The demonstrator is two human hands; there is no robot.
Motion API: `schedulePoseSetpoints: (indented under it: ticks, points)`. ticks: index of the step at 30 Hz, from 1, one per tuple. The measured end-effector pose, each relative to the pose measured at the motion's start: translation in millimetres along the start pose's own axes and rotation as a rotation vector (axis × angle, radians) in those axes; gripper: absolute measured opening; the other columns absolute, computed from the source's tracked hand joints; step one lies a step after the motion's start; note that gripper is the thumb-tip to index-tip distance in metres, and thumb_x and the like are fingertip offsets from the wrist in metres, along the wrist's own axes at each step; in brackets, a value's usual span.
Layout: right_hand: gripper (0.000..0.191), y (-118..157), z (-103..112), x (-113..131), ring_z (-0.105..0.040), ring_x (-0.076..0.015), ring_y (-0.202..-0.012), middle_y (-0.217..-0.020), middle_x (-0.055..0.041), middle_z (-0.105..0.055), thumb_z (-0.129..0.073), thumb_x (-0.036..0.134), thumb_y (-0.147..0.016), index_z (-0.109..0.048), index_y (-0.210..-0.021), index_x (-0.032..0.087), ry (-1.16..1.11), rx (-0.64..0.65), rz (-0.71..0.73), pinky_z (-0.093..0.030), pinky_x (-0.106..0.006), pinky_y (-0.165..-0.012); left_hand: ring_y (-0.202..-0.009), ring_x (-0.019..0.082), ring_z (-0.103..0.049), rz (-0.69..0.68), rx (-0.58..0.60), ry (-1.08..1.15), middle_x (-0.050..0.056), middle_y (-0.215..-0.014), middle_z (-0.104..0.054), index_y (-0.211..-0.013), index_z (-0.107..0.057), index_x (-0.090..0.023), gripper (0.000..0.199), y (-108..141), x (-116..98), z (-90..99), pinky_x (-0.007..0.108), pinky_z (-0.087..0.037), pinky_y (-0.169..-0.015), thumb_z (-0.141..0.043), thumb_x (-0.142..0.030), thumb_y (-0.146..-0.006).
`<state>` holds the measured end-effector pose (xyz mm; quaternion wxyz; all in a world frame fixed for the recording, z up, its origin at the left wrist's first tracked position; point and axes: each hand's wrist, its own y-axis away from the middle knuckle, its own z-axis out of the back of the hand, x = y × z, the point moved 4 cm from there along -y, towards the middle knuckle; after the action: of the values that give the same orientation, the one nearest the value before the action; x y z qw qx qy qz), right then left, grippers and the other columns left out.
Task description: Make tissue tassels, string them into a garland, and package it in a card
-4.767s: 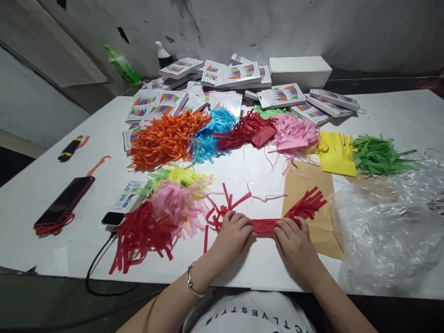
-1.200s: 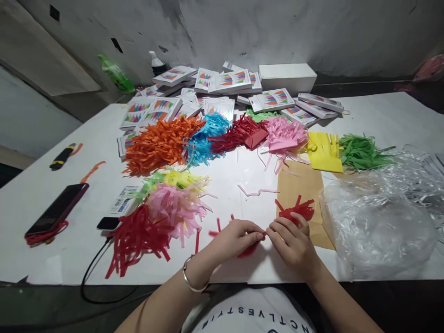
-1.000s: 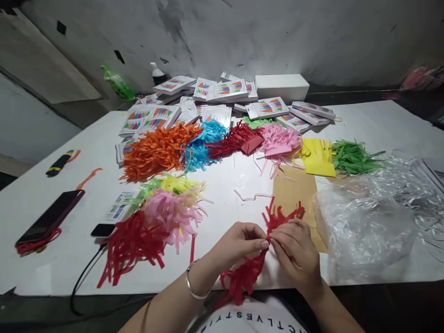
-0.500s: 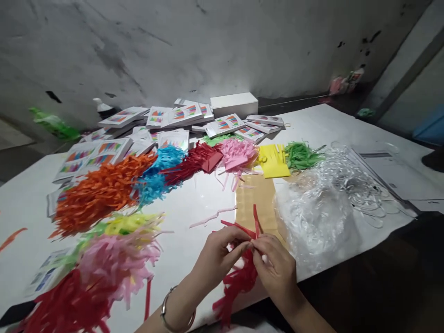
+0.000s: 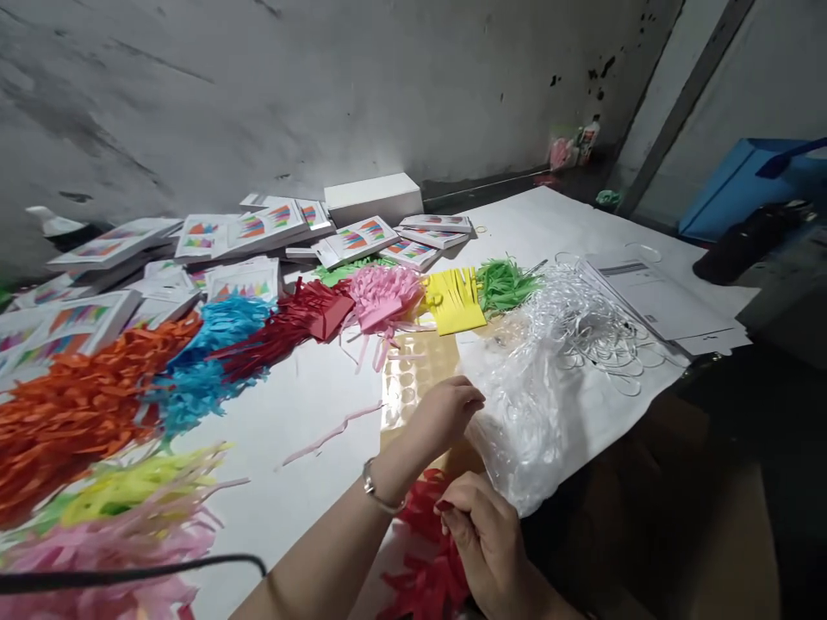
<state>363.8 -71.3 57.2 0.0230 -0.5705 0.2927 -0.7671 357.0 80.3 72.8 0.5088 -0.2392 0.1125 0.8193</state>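
My left hand [image 5: 449,413], with a bracelet at the wrist, reaches over the brown sheet of round clear stickers [image 5: 407,379], by the edge of the clear plastic bag [image 5: 523,430]. Its fingers bend downward and their tips are hidden, so any hold is unclear. Nearer the table's front edge, my right hand [image 5: 481,534] is closed, thumb against forefinger, on a red paper tassel [image 5: 430,577]. The red strips hang below and left of it. A thin pink strip [image 5: 332,435] lies on the white table to the left.
Orange [image 5: 83,413], blue [image 5: 220,353], dark red [image 5: 284,327], pink [image 5: 384,297], yellow [image 5: 456,301] and green [image 5: 504,284] fringed paper bundles form a row. Printed boxes [image 5: 271,224] are piled behind. White cords [image 5: 587,319] and papers [image 5: 652,293] lie at the right.
The view has turned right. My left hand has parted from my right hand and moved forward to the sticker sheet and bag. My right hand stays low with the red tassel.
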Motion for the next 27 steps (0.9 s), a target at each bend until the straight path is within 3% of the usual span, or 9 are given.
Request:
schedulePoseSetpoints:
  ticks: [4, 8, 17, 23, 27]
  points:
    - [0.015, -0.7, 8.5, 0.7, -0.060, -0.0139, -0.073, -0.081, -0.0011, -0.060, -0.044, 0.015, -0.098, -0.056, -0.095, 0.022, 0.016, -0.032, 0.001, -0.049, -0.024, -0.065, -0.082, 0.022, -0.063, 0.000, 0.068, -0.164, 0.009, -0.087, -0.066, -0.083, -0.072, -0.015, 0.014, -26.1, -0.7, -36.4, 0.031, -0.049, -0.072, -0.060, -0.010, -0.087]
    - [0.015, 4.8, 9.6, -2.2, -0.060, -0.0138, -0.072, -0.081, -0.0008, -0.060, -0.044, 0.014, -0.098, -0.057, -0.096, 0.022, 0.042, -0.031, -0.012, -0.049, -0.024, -0.065, -0.077, 0.023, -0.059, -0.006, 0.091, -0.222, 0.010, -0.084, -0.062, -0.079, -0.069, -0.015, 0.016, -31.6, -2.1, -49.7, 0.033, -0.047, -0.067, -0.056, -0.012, -0.089]
    - [0.017, 7.5, 2.6, -2.1, -0.058, -0.0135, -0.070, -0.078, -0.0002, -0.058, -0.043, 0.013, -0.098, -0.057, -0.094, 0.022, 0.060, -0.026, -0.023, -0.047, -0.024, -0.064, -0.079, 0.021, -0.058, 0.023, 0.058, -0.091, 0.010, -0.092, -0.063, -0.088, -0.065, -0.014, 0.014, -22.4, 5.1, -47.0, 0.032, -0.048, -0.073, -0.051, -0.012, -0.091]
    - [0.018, 8.4, -2.8, -5.0, -0.058, -0.0135, -0.067, -0.076, -0.0001, -0.059, -0.043, 0.015, -0.098, -0.058, -0.090, 0.021, 0.104, -0.049, -0.040, -0.048, -0.024, -0.061, -0.075, 0.018, -0.059, 0.109, -0.010, 0.184, 0.007, -0.084, -0.067, -0.083, -0.066, -0.014, 0.015, -23.1, 15.0, -42.0, 0.031, -0.049, -0.073, -0.059, -0.003, -0.077]
    - [0.018, 8.4, 4.5, -9.9, -0.061, -0.0145, -0.069, -0.077, -0.0013, -0.062, -0.044, 0.018, -0.099, -0.061, -0.093, 0.021, 0.170, -0.098, -0.061, -0.051, -0.024, -0.063, -0.072, 0.016, -0.061, 0.144, -0.051, 0.428, 0.005, -0.081, -0.067, -0.091, -0.066, -0.015, 0.013, -11.8, 15.1, -26.0, 0.028, -0.050, -0.068, -0.054, -0.015, -0.087]
